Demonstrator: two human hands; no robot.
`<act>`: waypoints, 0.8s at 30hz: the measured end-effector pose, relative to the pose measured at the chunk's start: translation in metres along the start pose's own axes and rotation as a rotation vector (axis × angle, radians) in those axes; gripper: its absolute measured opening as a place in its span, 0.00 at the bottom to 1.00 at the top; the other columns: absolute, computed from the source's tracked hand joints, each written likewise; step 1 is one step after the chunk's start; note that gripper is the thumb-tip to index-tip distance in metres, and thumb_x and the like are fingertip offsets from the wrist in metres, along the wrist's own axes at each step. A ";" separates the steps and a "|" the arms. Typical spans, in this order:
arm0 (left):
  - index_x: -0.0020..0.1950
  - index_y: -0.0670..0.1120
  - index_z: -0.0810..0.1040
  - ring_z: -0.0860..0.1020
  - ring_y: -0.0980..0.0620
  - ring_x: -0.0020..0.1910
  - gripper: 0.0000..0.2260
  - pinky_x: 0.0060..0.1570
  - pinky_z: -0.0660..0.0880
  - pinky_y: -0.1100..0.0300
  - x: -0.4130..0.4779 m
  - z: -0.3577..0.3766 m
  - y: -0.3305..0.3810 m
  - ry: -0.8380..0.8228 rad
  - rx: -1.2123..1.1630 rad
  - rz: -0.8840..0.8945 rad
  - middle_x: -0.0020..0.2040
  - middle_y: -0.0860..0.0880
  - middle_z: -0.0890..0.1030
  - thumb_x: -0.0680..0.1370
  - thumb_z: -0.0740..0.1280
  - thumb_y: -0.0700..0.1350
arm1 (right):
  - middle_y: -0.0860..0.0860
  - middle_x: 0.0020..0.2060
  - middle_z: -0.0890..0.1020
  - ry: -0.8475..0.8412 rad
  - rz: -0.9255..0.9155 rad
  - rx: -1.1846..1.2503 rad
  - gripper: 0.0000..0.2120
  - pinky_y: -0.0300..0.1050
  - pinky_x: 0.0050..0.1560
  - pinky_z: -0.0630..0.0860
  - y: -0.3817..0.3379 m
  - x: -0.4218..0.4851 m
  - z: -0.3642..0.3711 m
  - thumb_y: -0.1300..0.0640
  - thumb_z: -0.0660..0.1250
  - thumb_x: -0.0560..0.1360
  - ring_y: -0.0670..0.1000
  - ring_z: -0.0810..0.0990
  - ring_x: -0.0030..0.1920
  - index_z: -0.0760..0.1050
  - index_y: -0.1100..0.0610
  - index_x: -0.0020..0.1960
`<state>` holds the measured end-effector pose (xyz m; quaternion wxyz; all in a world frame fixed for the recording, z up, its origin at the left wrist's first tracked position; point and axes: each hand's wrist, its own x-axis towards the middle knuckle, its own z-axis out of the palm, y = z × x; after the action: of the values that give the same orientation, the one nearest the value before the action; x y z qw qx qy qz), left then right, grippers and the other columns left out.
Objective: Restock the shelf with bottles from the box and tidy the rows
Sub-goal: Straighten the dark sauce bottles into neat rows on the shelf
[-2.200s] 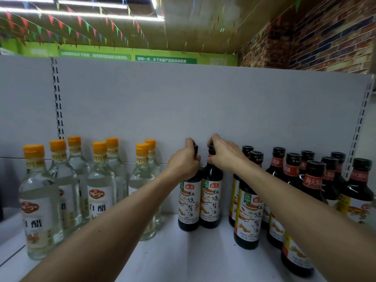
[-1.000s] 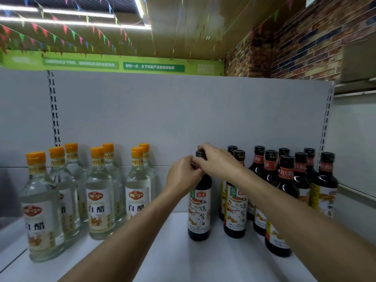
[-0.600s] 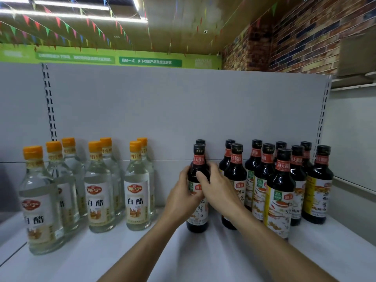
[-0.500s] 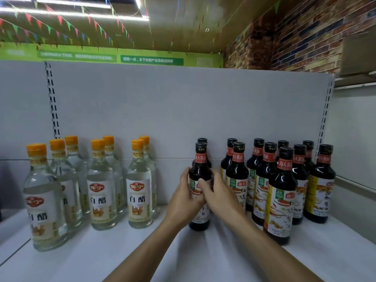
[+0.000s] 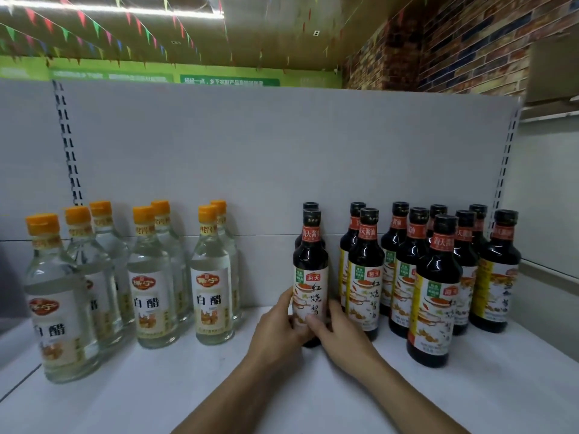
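Observation:
A dark soy sauce bottle (image 5: 310, 270) with a black cap stands upright mid-shelf, a second one partly hidden right behind it. My left hand (image 5: 277, 330) wraps its lower body from the left; my right hand (image 5: 336, 327) holds it from the right, thumb across the label. To the right stand several more dark soy sauce bottles (image 5: 435, 277) in rows. The box is not in view.
Several clear white vinegar bottles (image 5: 152, 277) with orange caps stand in rows on the left. The white shelf board (image 5: 188, 386) has bare room in front and between the two groups. A grey back panel (image 5: 282, 151) rises behind; a slotted upright (image 5: 504, 158) bounds the right.
My hands slid from the bottle caps down to the lower body of the front bottle. The two bottles now stand one behind the other. The view pulled back slightly.

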<state>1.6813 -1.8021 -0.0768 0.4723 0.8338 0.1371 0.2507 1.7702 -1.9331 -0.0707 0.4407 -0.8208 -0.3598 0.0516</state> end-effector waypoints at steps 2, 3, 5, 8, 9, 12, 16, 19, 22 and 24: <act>0.66 0.75 0.66 0.83 0.60 0.54 0.30 0.56 0.81 0.51 -0.001 0.002 0.000 0.012 0.004 0.012 0.60 0.63 0.82 0.67 0.74 0.59 | 0.46 0.67 0.78 -0.002 0.003 0.011 0.22 0.44 0.64 0.73 0.003 0.001 0.000 0.41 0.62 0.81 0.48 0.76 0.67 0.66 0.49 0.71; 0.67 0.74 0.66 0.83 0.61 0.54 0.30 0.56 0.81 0.51 -0.001 0.003 0.001 0.013 0.011 0.024 0.60 0.63 0.82 0.67 0.73 0.60 | 0.47 0.67 0.77 0.000 0.003 0.011 0.21 0.45 0.65 0.73 0.004 0.001 -0.001 0.42 0.62 0.81 0.49 0.76 0.67 0.66 0.49 0.71; 0.70 0.71 0.66 0.82 0.62 0.55 0.31 0.56 0.81 0.52 -0.002 0.005 0.003 0.015 0.017 0.048 0.61 0.63 0.82 0.68 0.71 0.61 | 0.49 0.68 0.77 0.008 0.000 -0.009 0.21 0.47 0.66 0.73 0.005 0.001 0.000 0.43 0.60 0.82 0.50 0.75 0.68 0.66 0.50 0.71; 0.71 0.70 0.65 0.81 0.63 0.56 0.30 0.55 0.82 0.53 -0.004 0.007 0.004 0.011 0.048 0.076 0.62 0.64 0.80 0.70 0.70 0.59 | 0.51 0.68 0.76 0.042 -0.009 -0.082 0.21 0.50 0.65 0.74 0.003 -0.001 0.001 0.43 0.58 0.83 0.53 0.75 0.67 0.64 0.52 0.72; 0.72 0.69 0.65 0.81 0.63 0.56 0.30 0.56 0.81 0.53 -0.004 0.008 0.003 0.008 0.052 0.086 0.63 0.64 0.80 0.72 0.70 0.57 | 0.52 0.68 0.77 0.053 -0.009 -0.107 0.21 0.50 0.64 0.74 0.002 -0.002 0.001 0.44 0.58 0.83 0.54 0.76 0.67 0.63 0.52 0.72; 0.74 0.66 0.64 0.81 0.61 0.58 0.29 0.59 0.80 0.54 -0.002 0.011 0.002 0.017 0.065 0.102 0.64 0.63 0.79 0.76 0.71 0.52 | 0.53 0.67 0.77 0.062 -0.014 -0.152 0.21 0.51 0.63 0.74 0.000 -0.002 0.000 0.44 0.57 0.84 0.55 0.76 0.66 0.62 0.53 0.72; 0.75 0.65 0.63 0.79 0.62 0.60 0.29 0.61 0.79 0.56 -0.003 0.017 0.002 0.038 0.070 0.097 0.66 0.62 0.78 0.77 0.70 0.52 | 0.53 0.68 0.76 0.063 -0.012 -0.153 0.21 0.50 0.64 0.73 0.000 -0.002 -0.001 0.45 0.57 0.84 0.55 0.75 0.68 0.62 0.53 0.73; 0.77 0.61 0.61 0.78 0.61 0.62 0.30 0.61 0.78 0.59 -0.004 0.020 0.001 0.046 0.083 0.094 0.67 0.61 0.77 0.79 0.70 0.50 | 0.53 0.68 0.76 0.068 -0.020 -0.142 0.20 0.49 0.63 0.73 0.000 -0.003 -0.002 0.45 0.57 0.84 0.54 0.75 0.67 0.62 0.53 0.73; 0.77 0.59 0.60 0.80 0.59 0.58 0.30 0.57 0.80 0.59 -0.004 0.022 0.002 0.050 0.084 0.072 0.66 0.58 0.78 0.79 0.70 0.48 | 0.52 0.67 0.77 0.066 -0.032 -0.120 0.21 0.47 0.63 0.72 0.002 -0.003 -0.003 0.45 0.57 0.84 0.53 0.75 0.67 0.63 0.53 0.73; 0.75 0.59 0.60 0.80 0.60 0.57 0.29 0.56 0.81 0.57 -0.002 0.024 0.001 0.067 0.091 0.071 0.65 0.58 0.79 0.78 0.70 0.48 | 0.51 0.67 0.77 0.057 -0.029 -0.089 0.21 0.46 0.63 0.72 0.003 -0.003 -0.003 0.45 0.57 0.84 0.52 0.75 0.67 0.63 0.52 0.74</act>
<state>1.6925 -1.8212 -0.0870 0.4197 0.8501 0.1344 0.2883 1.7713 -1.9380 -0.0719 0.4142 -0.8355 -0.3609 0.0058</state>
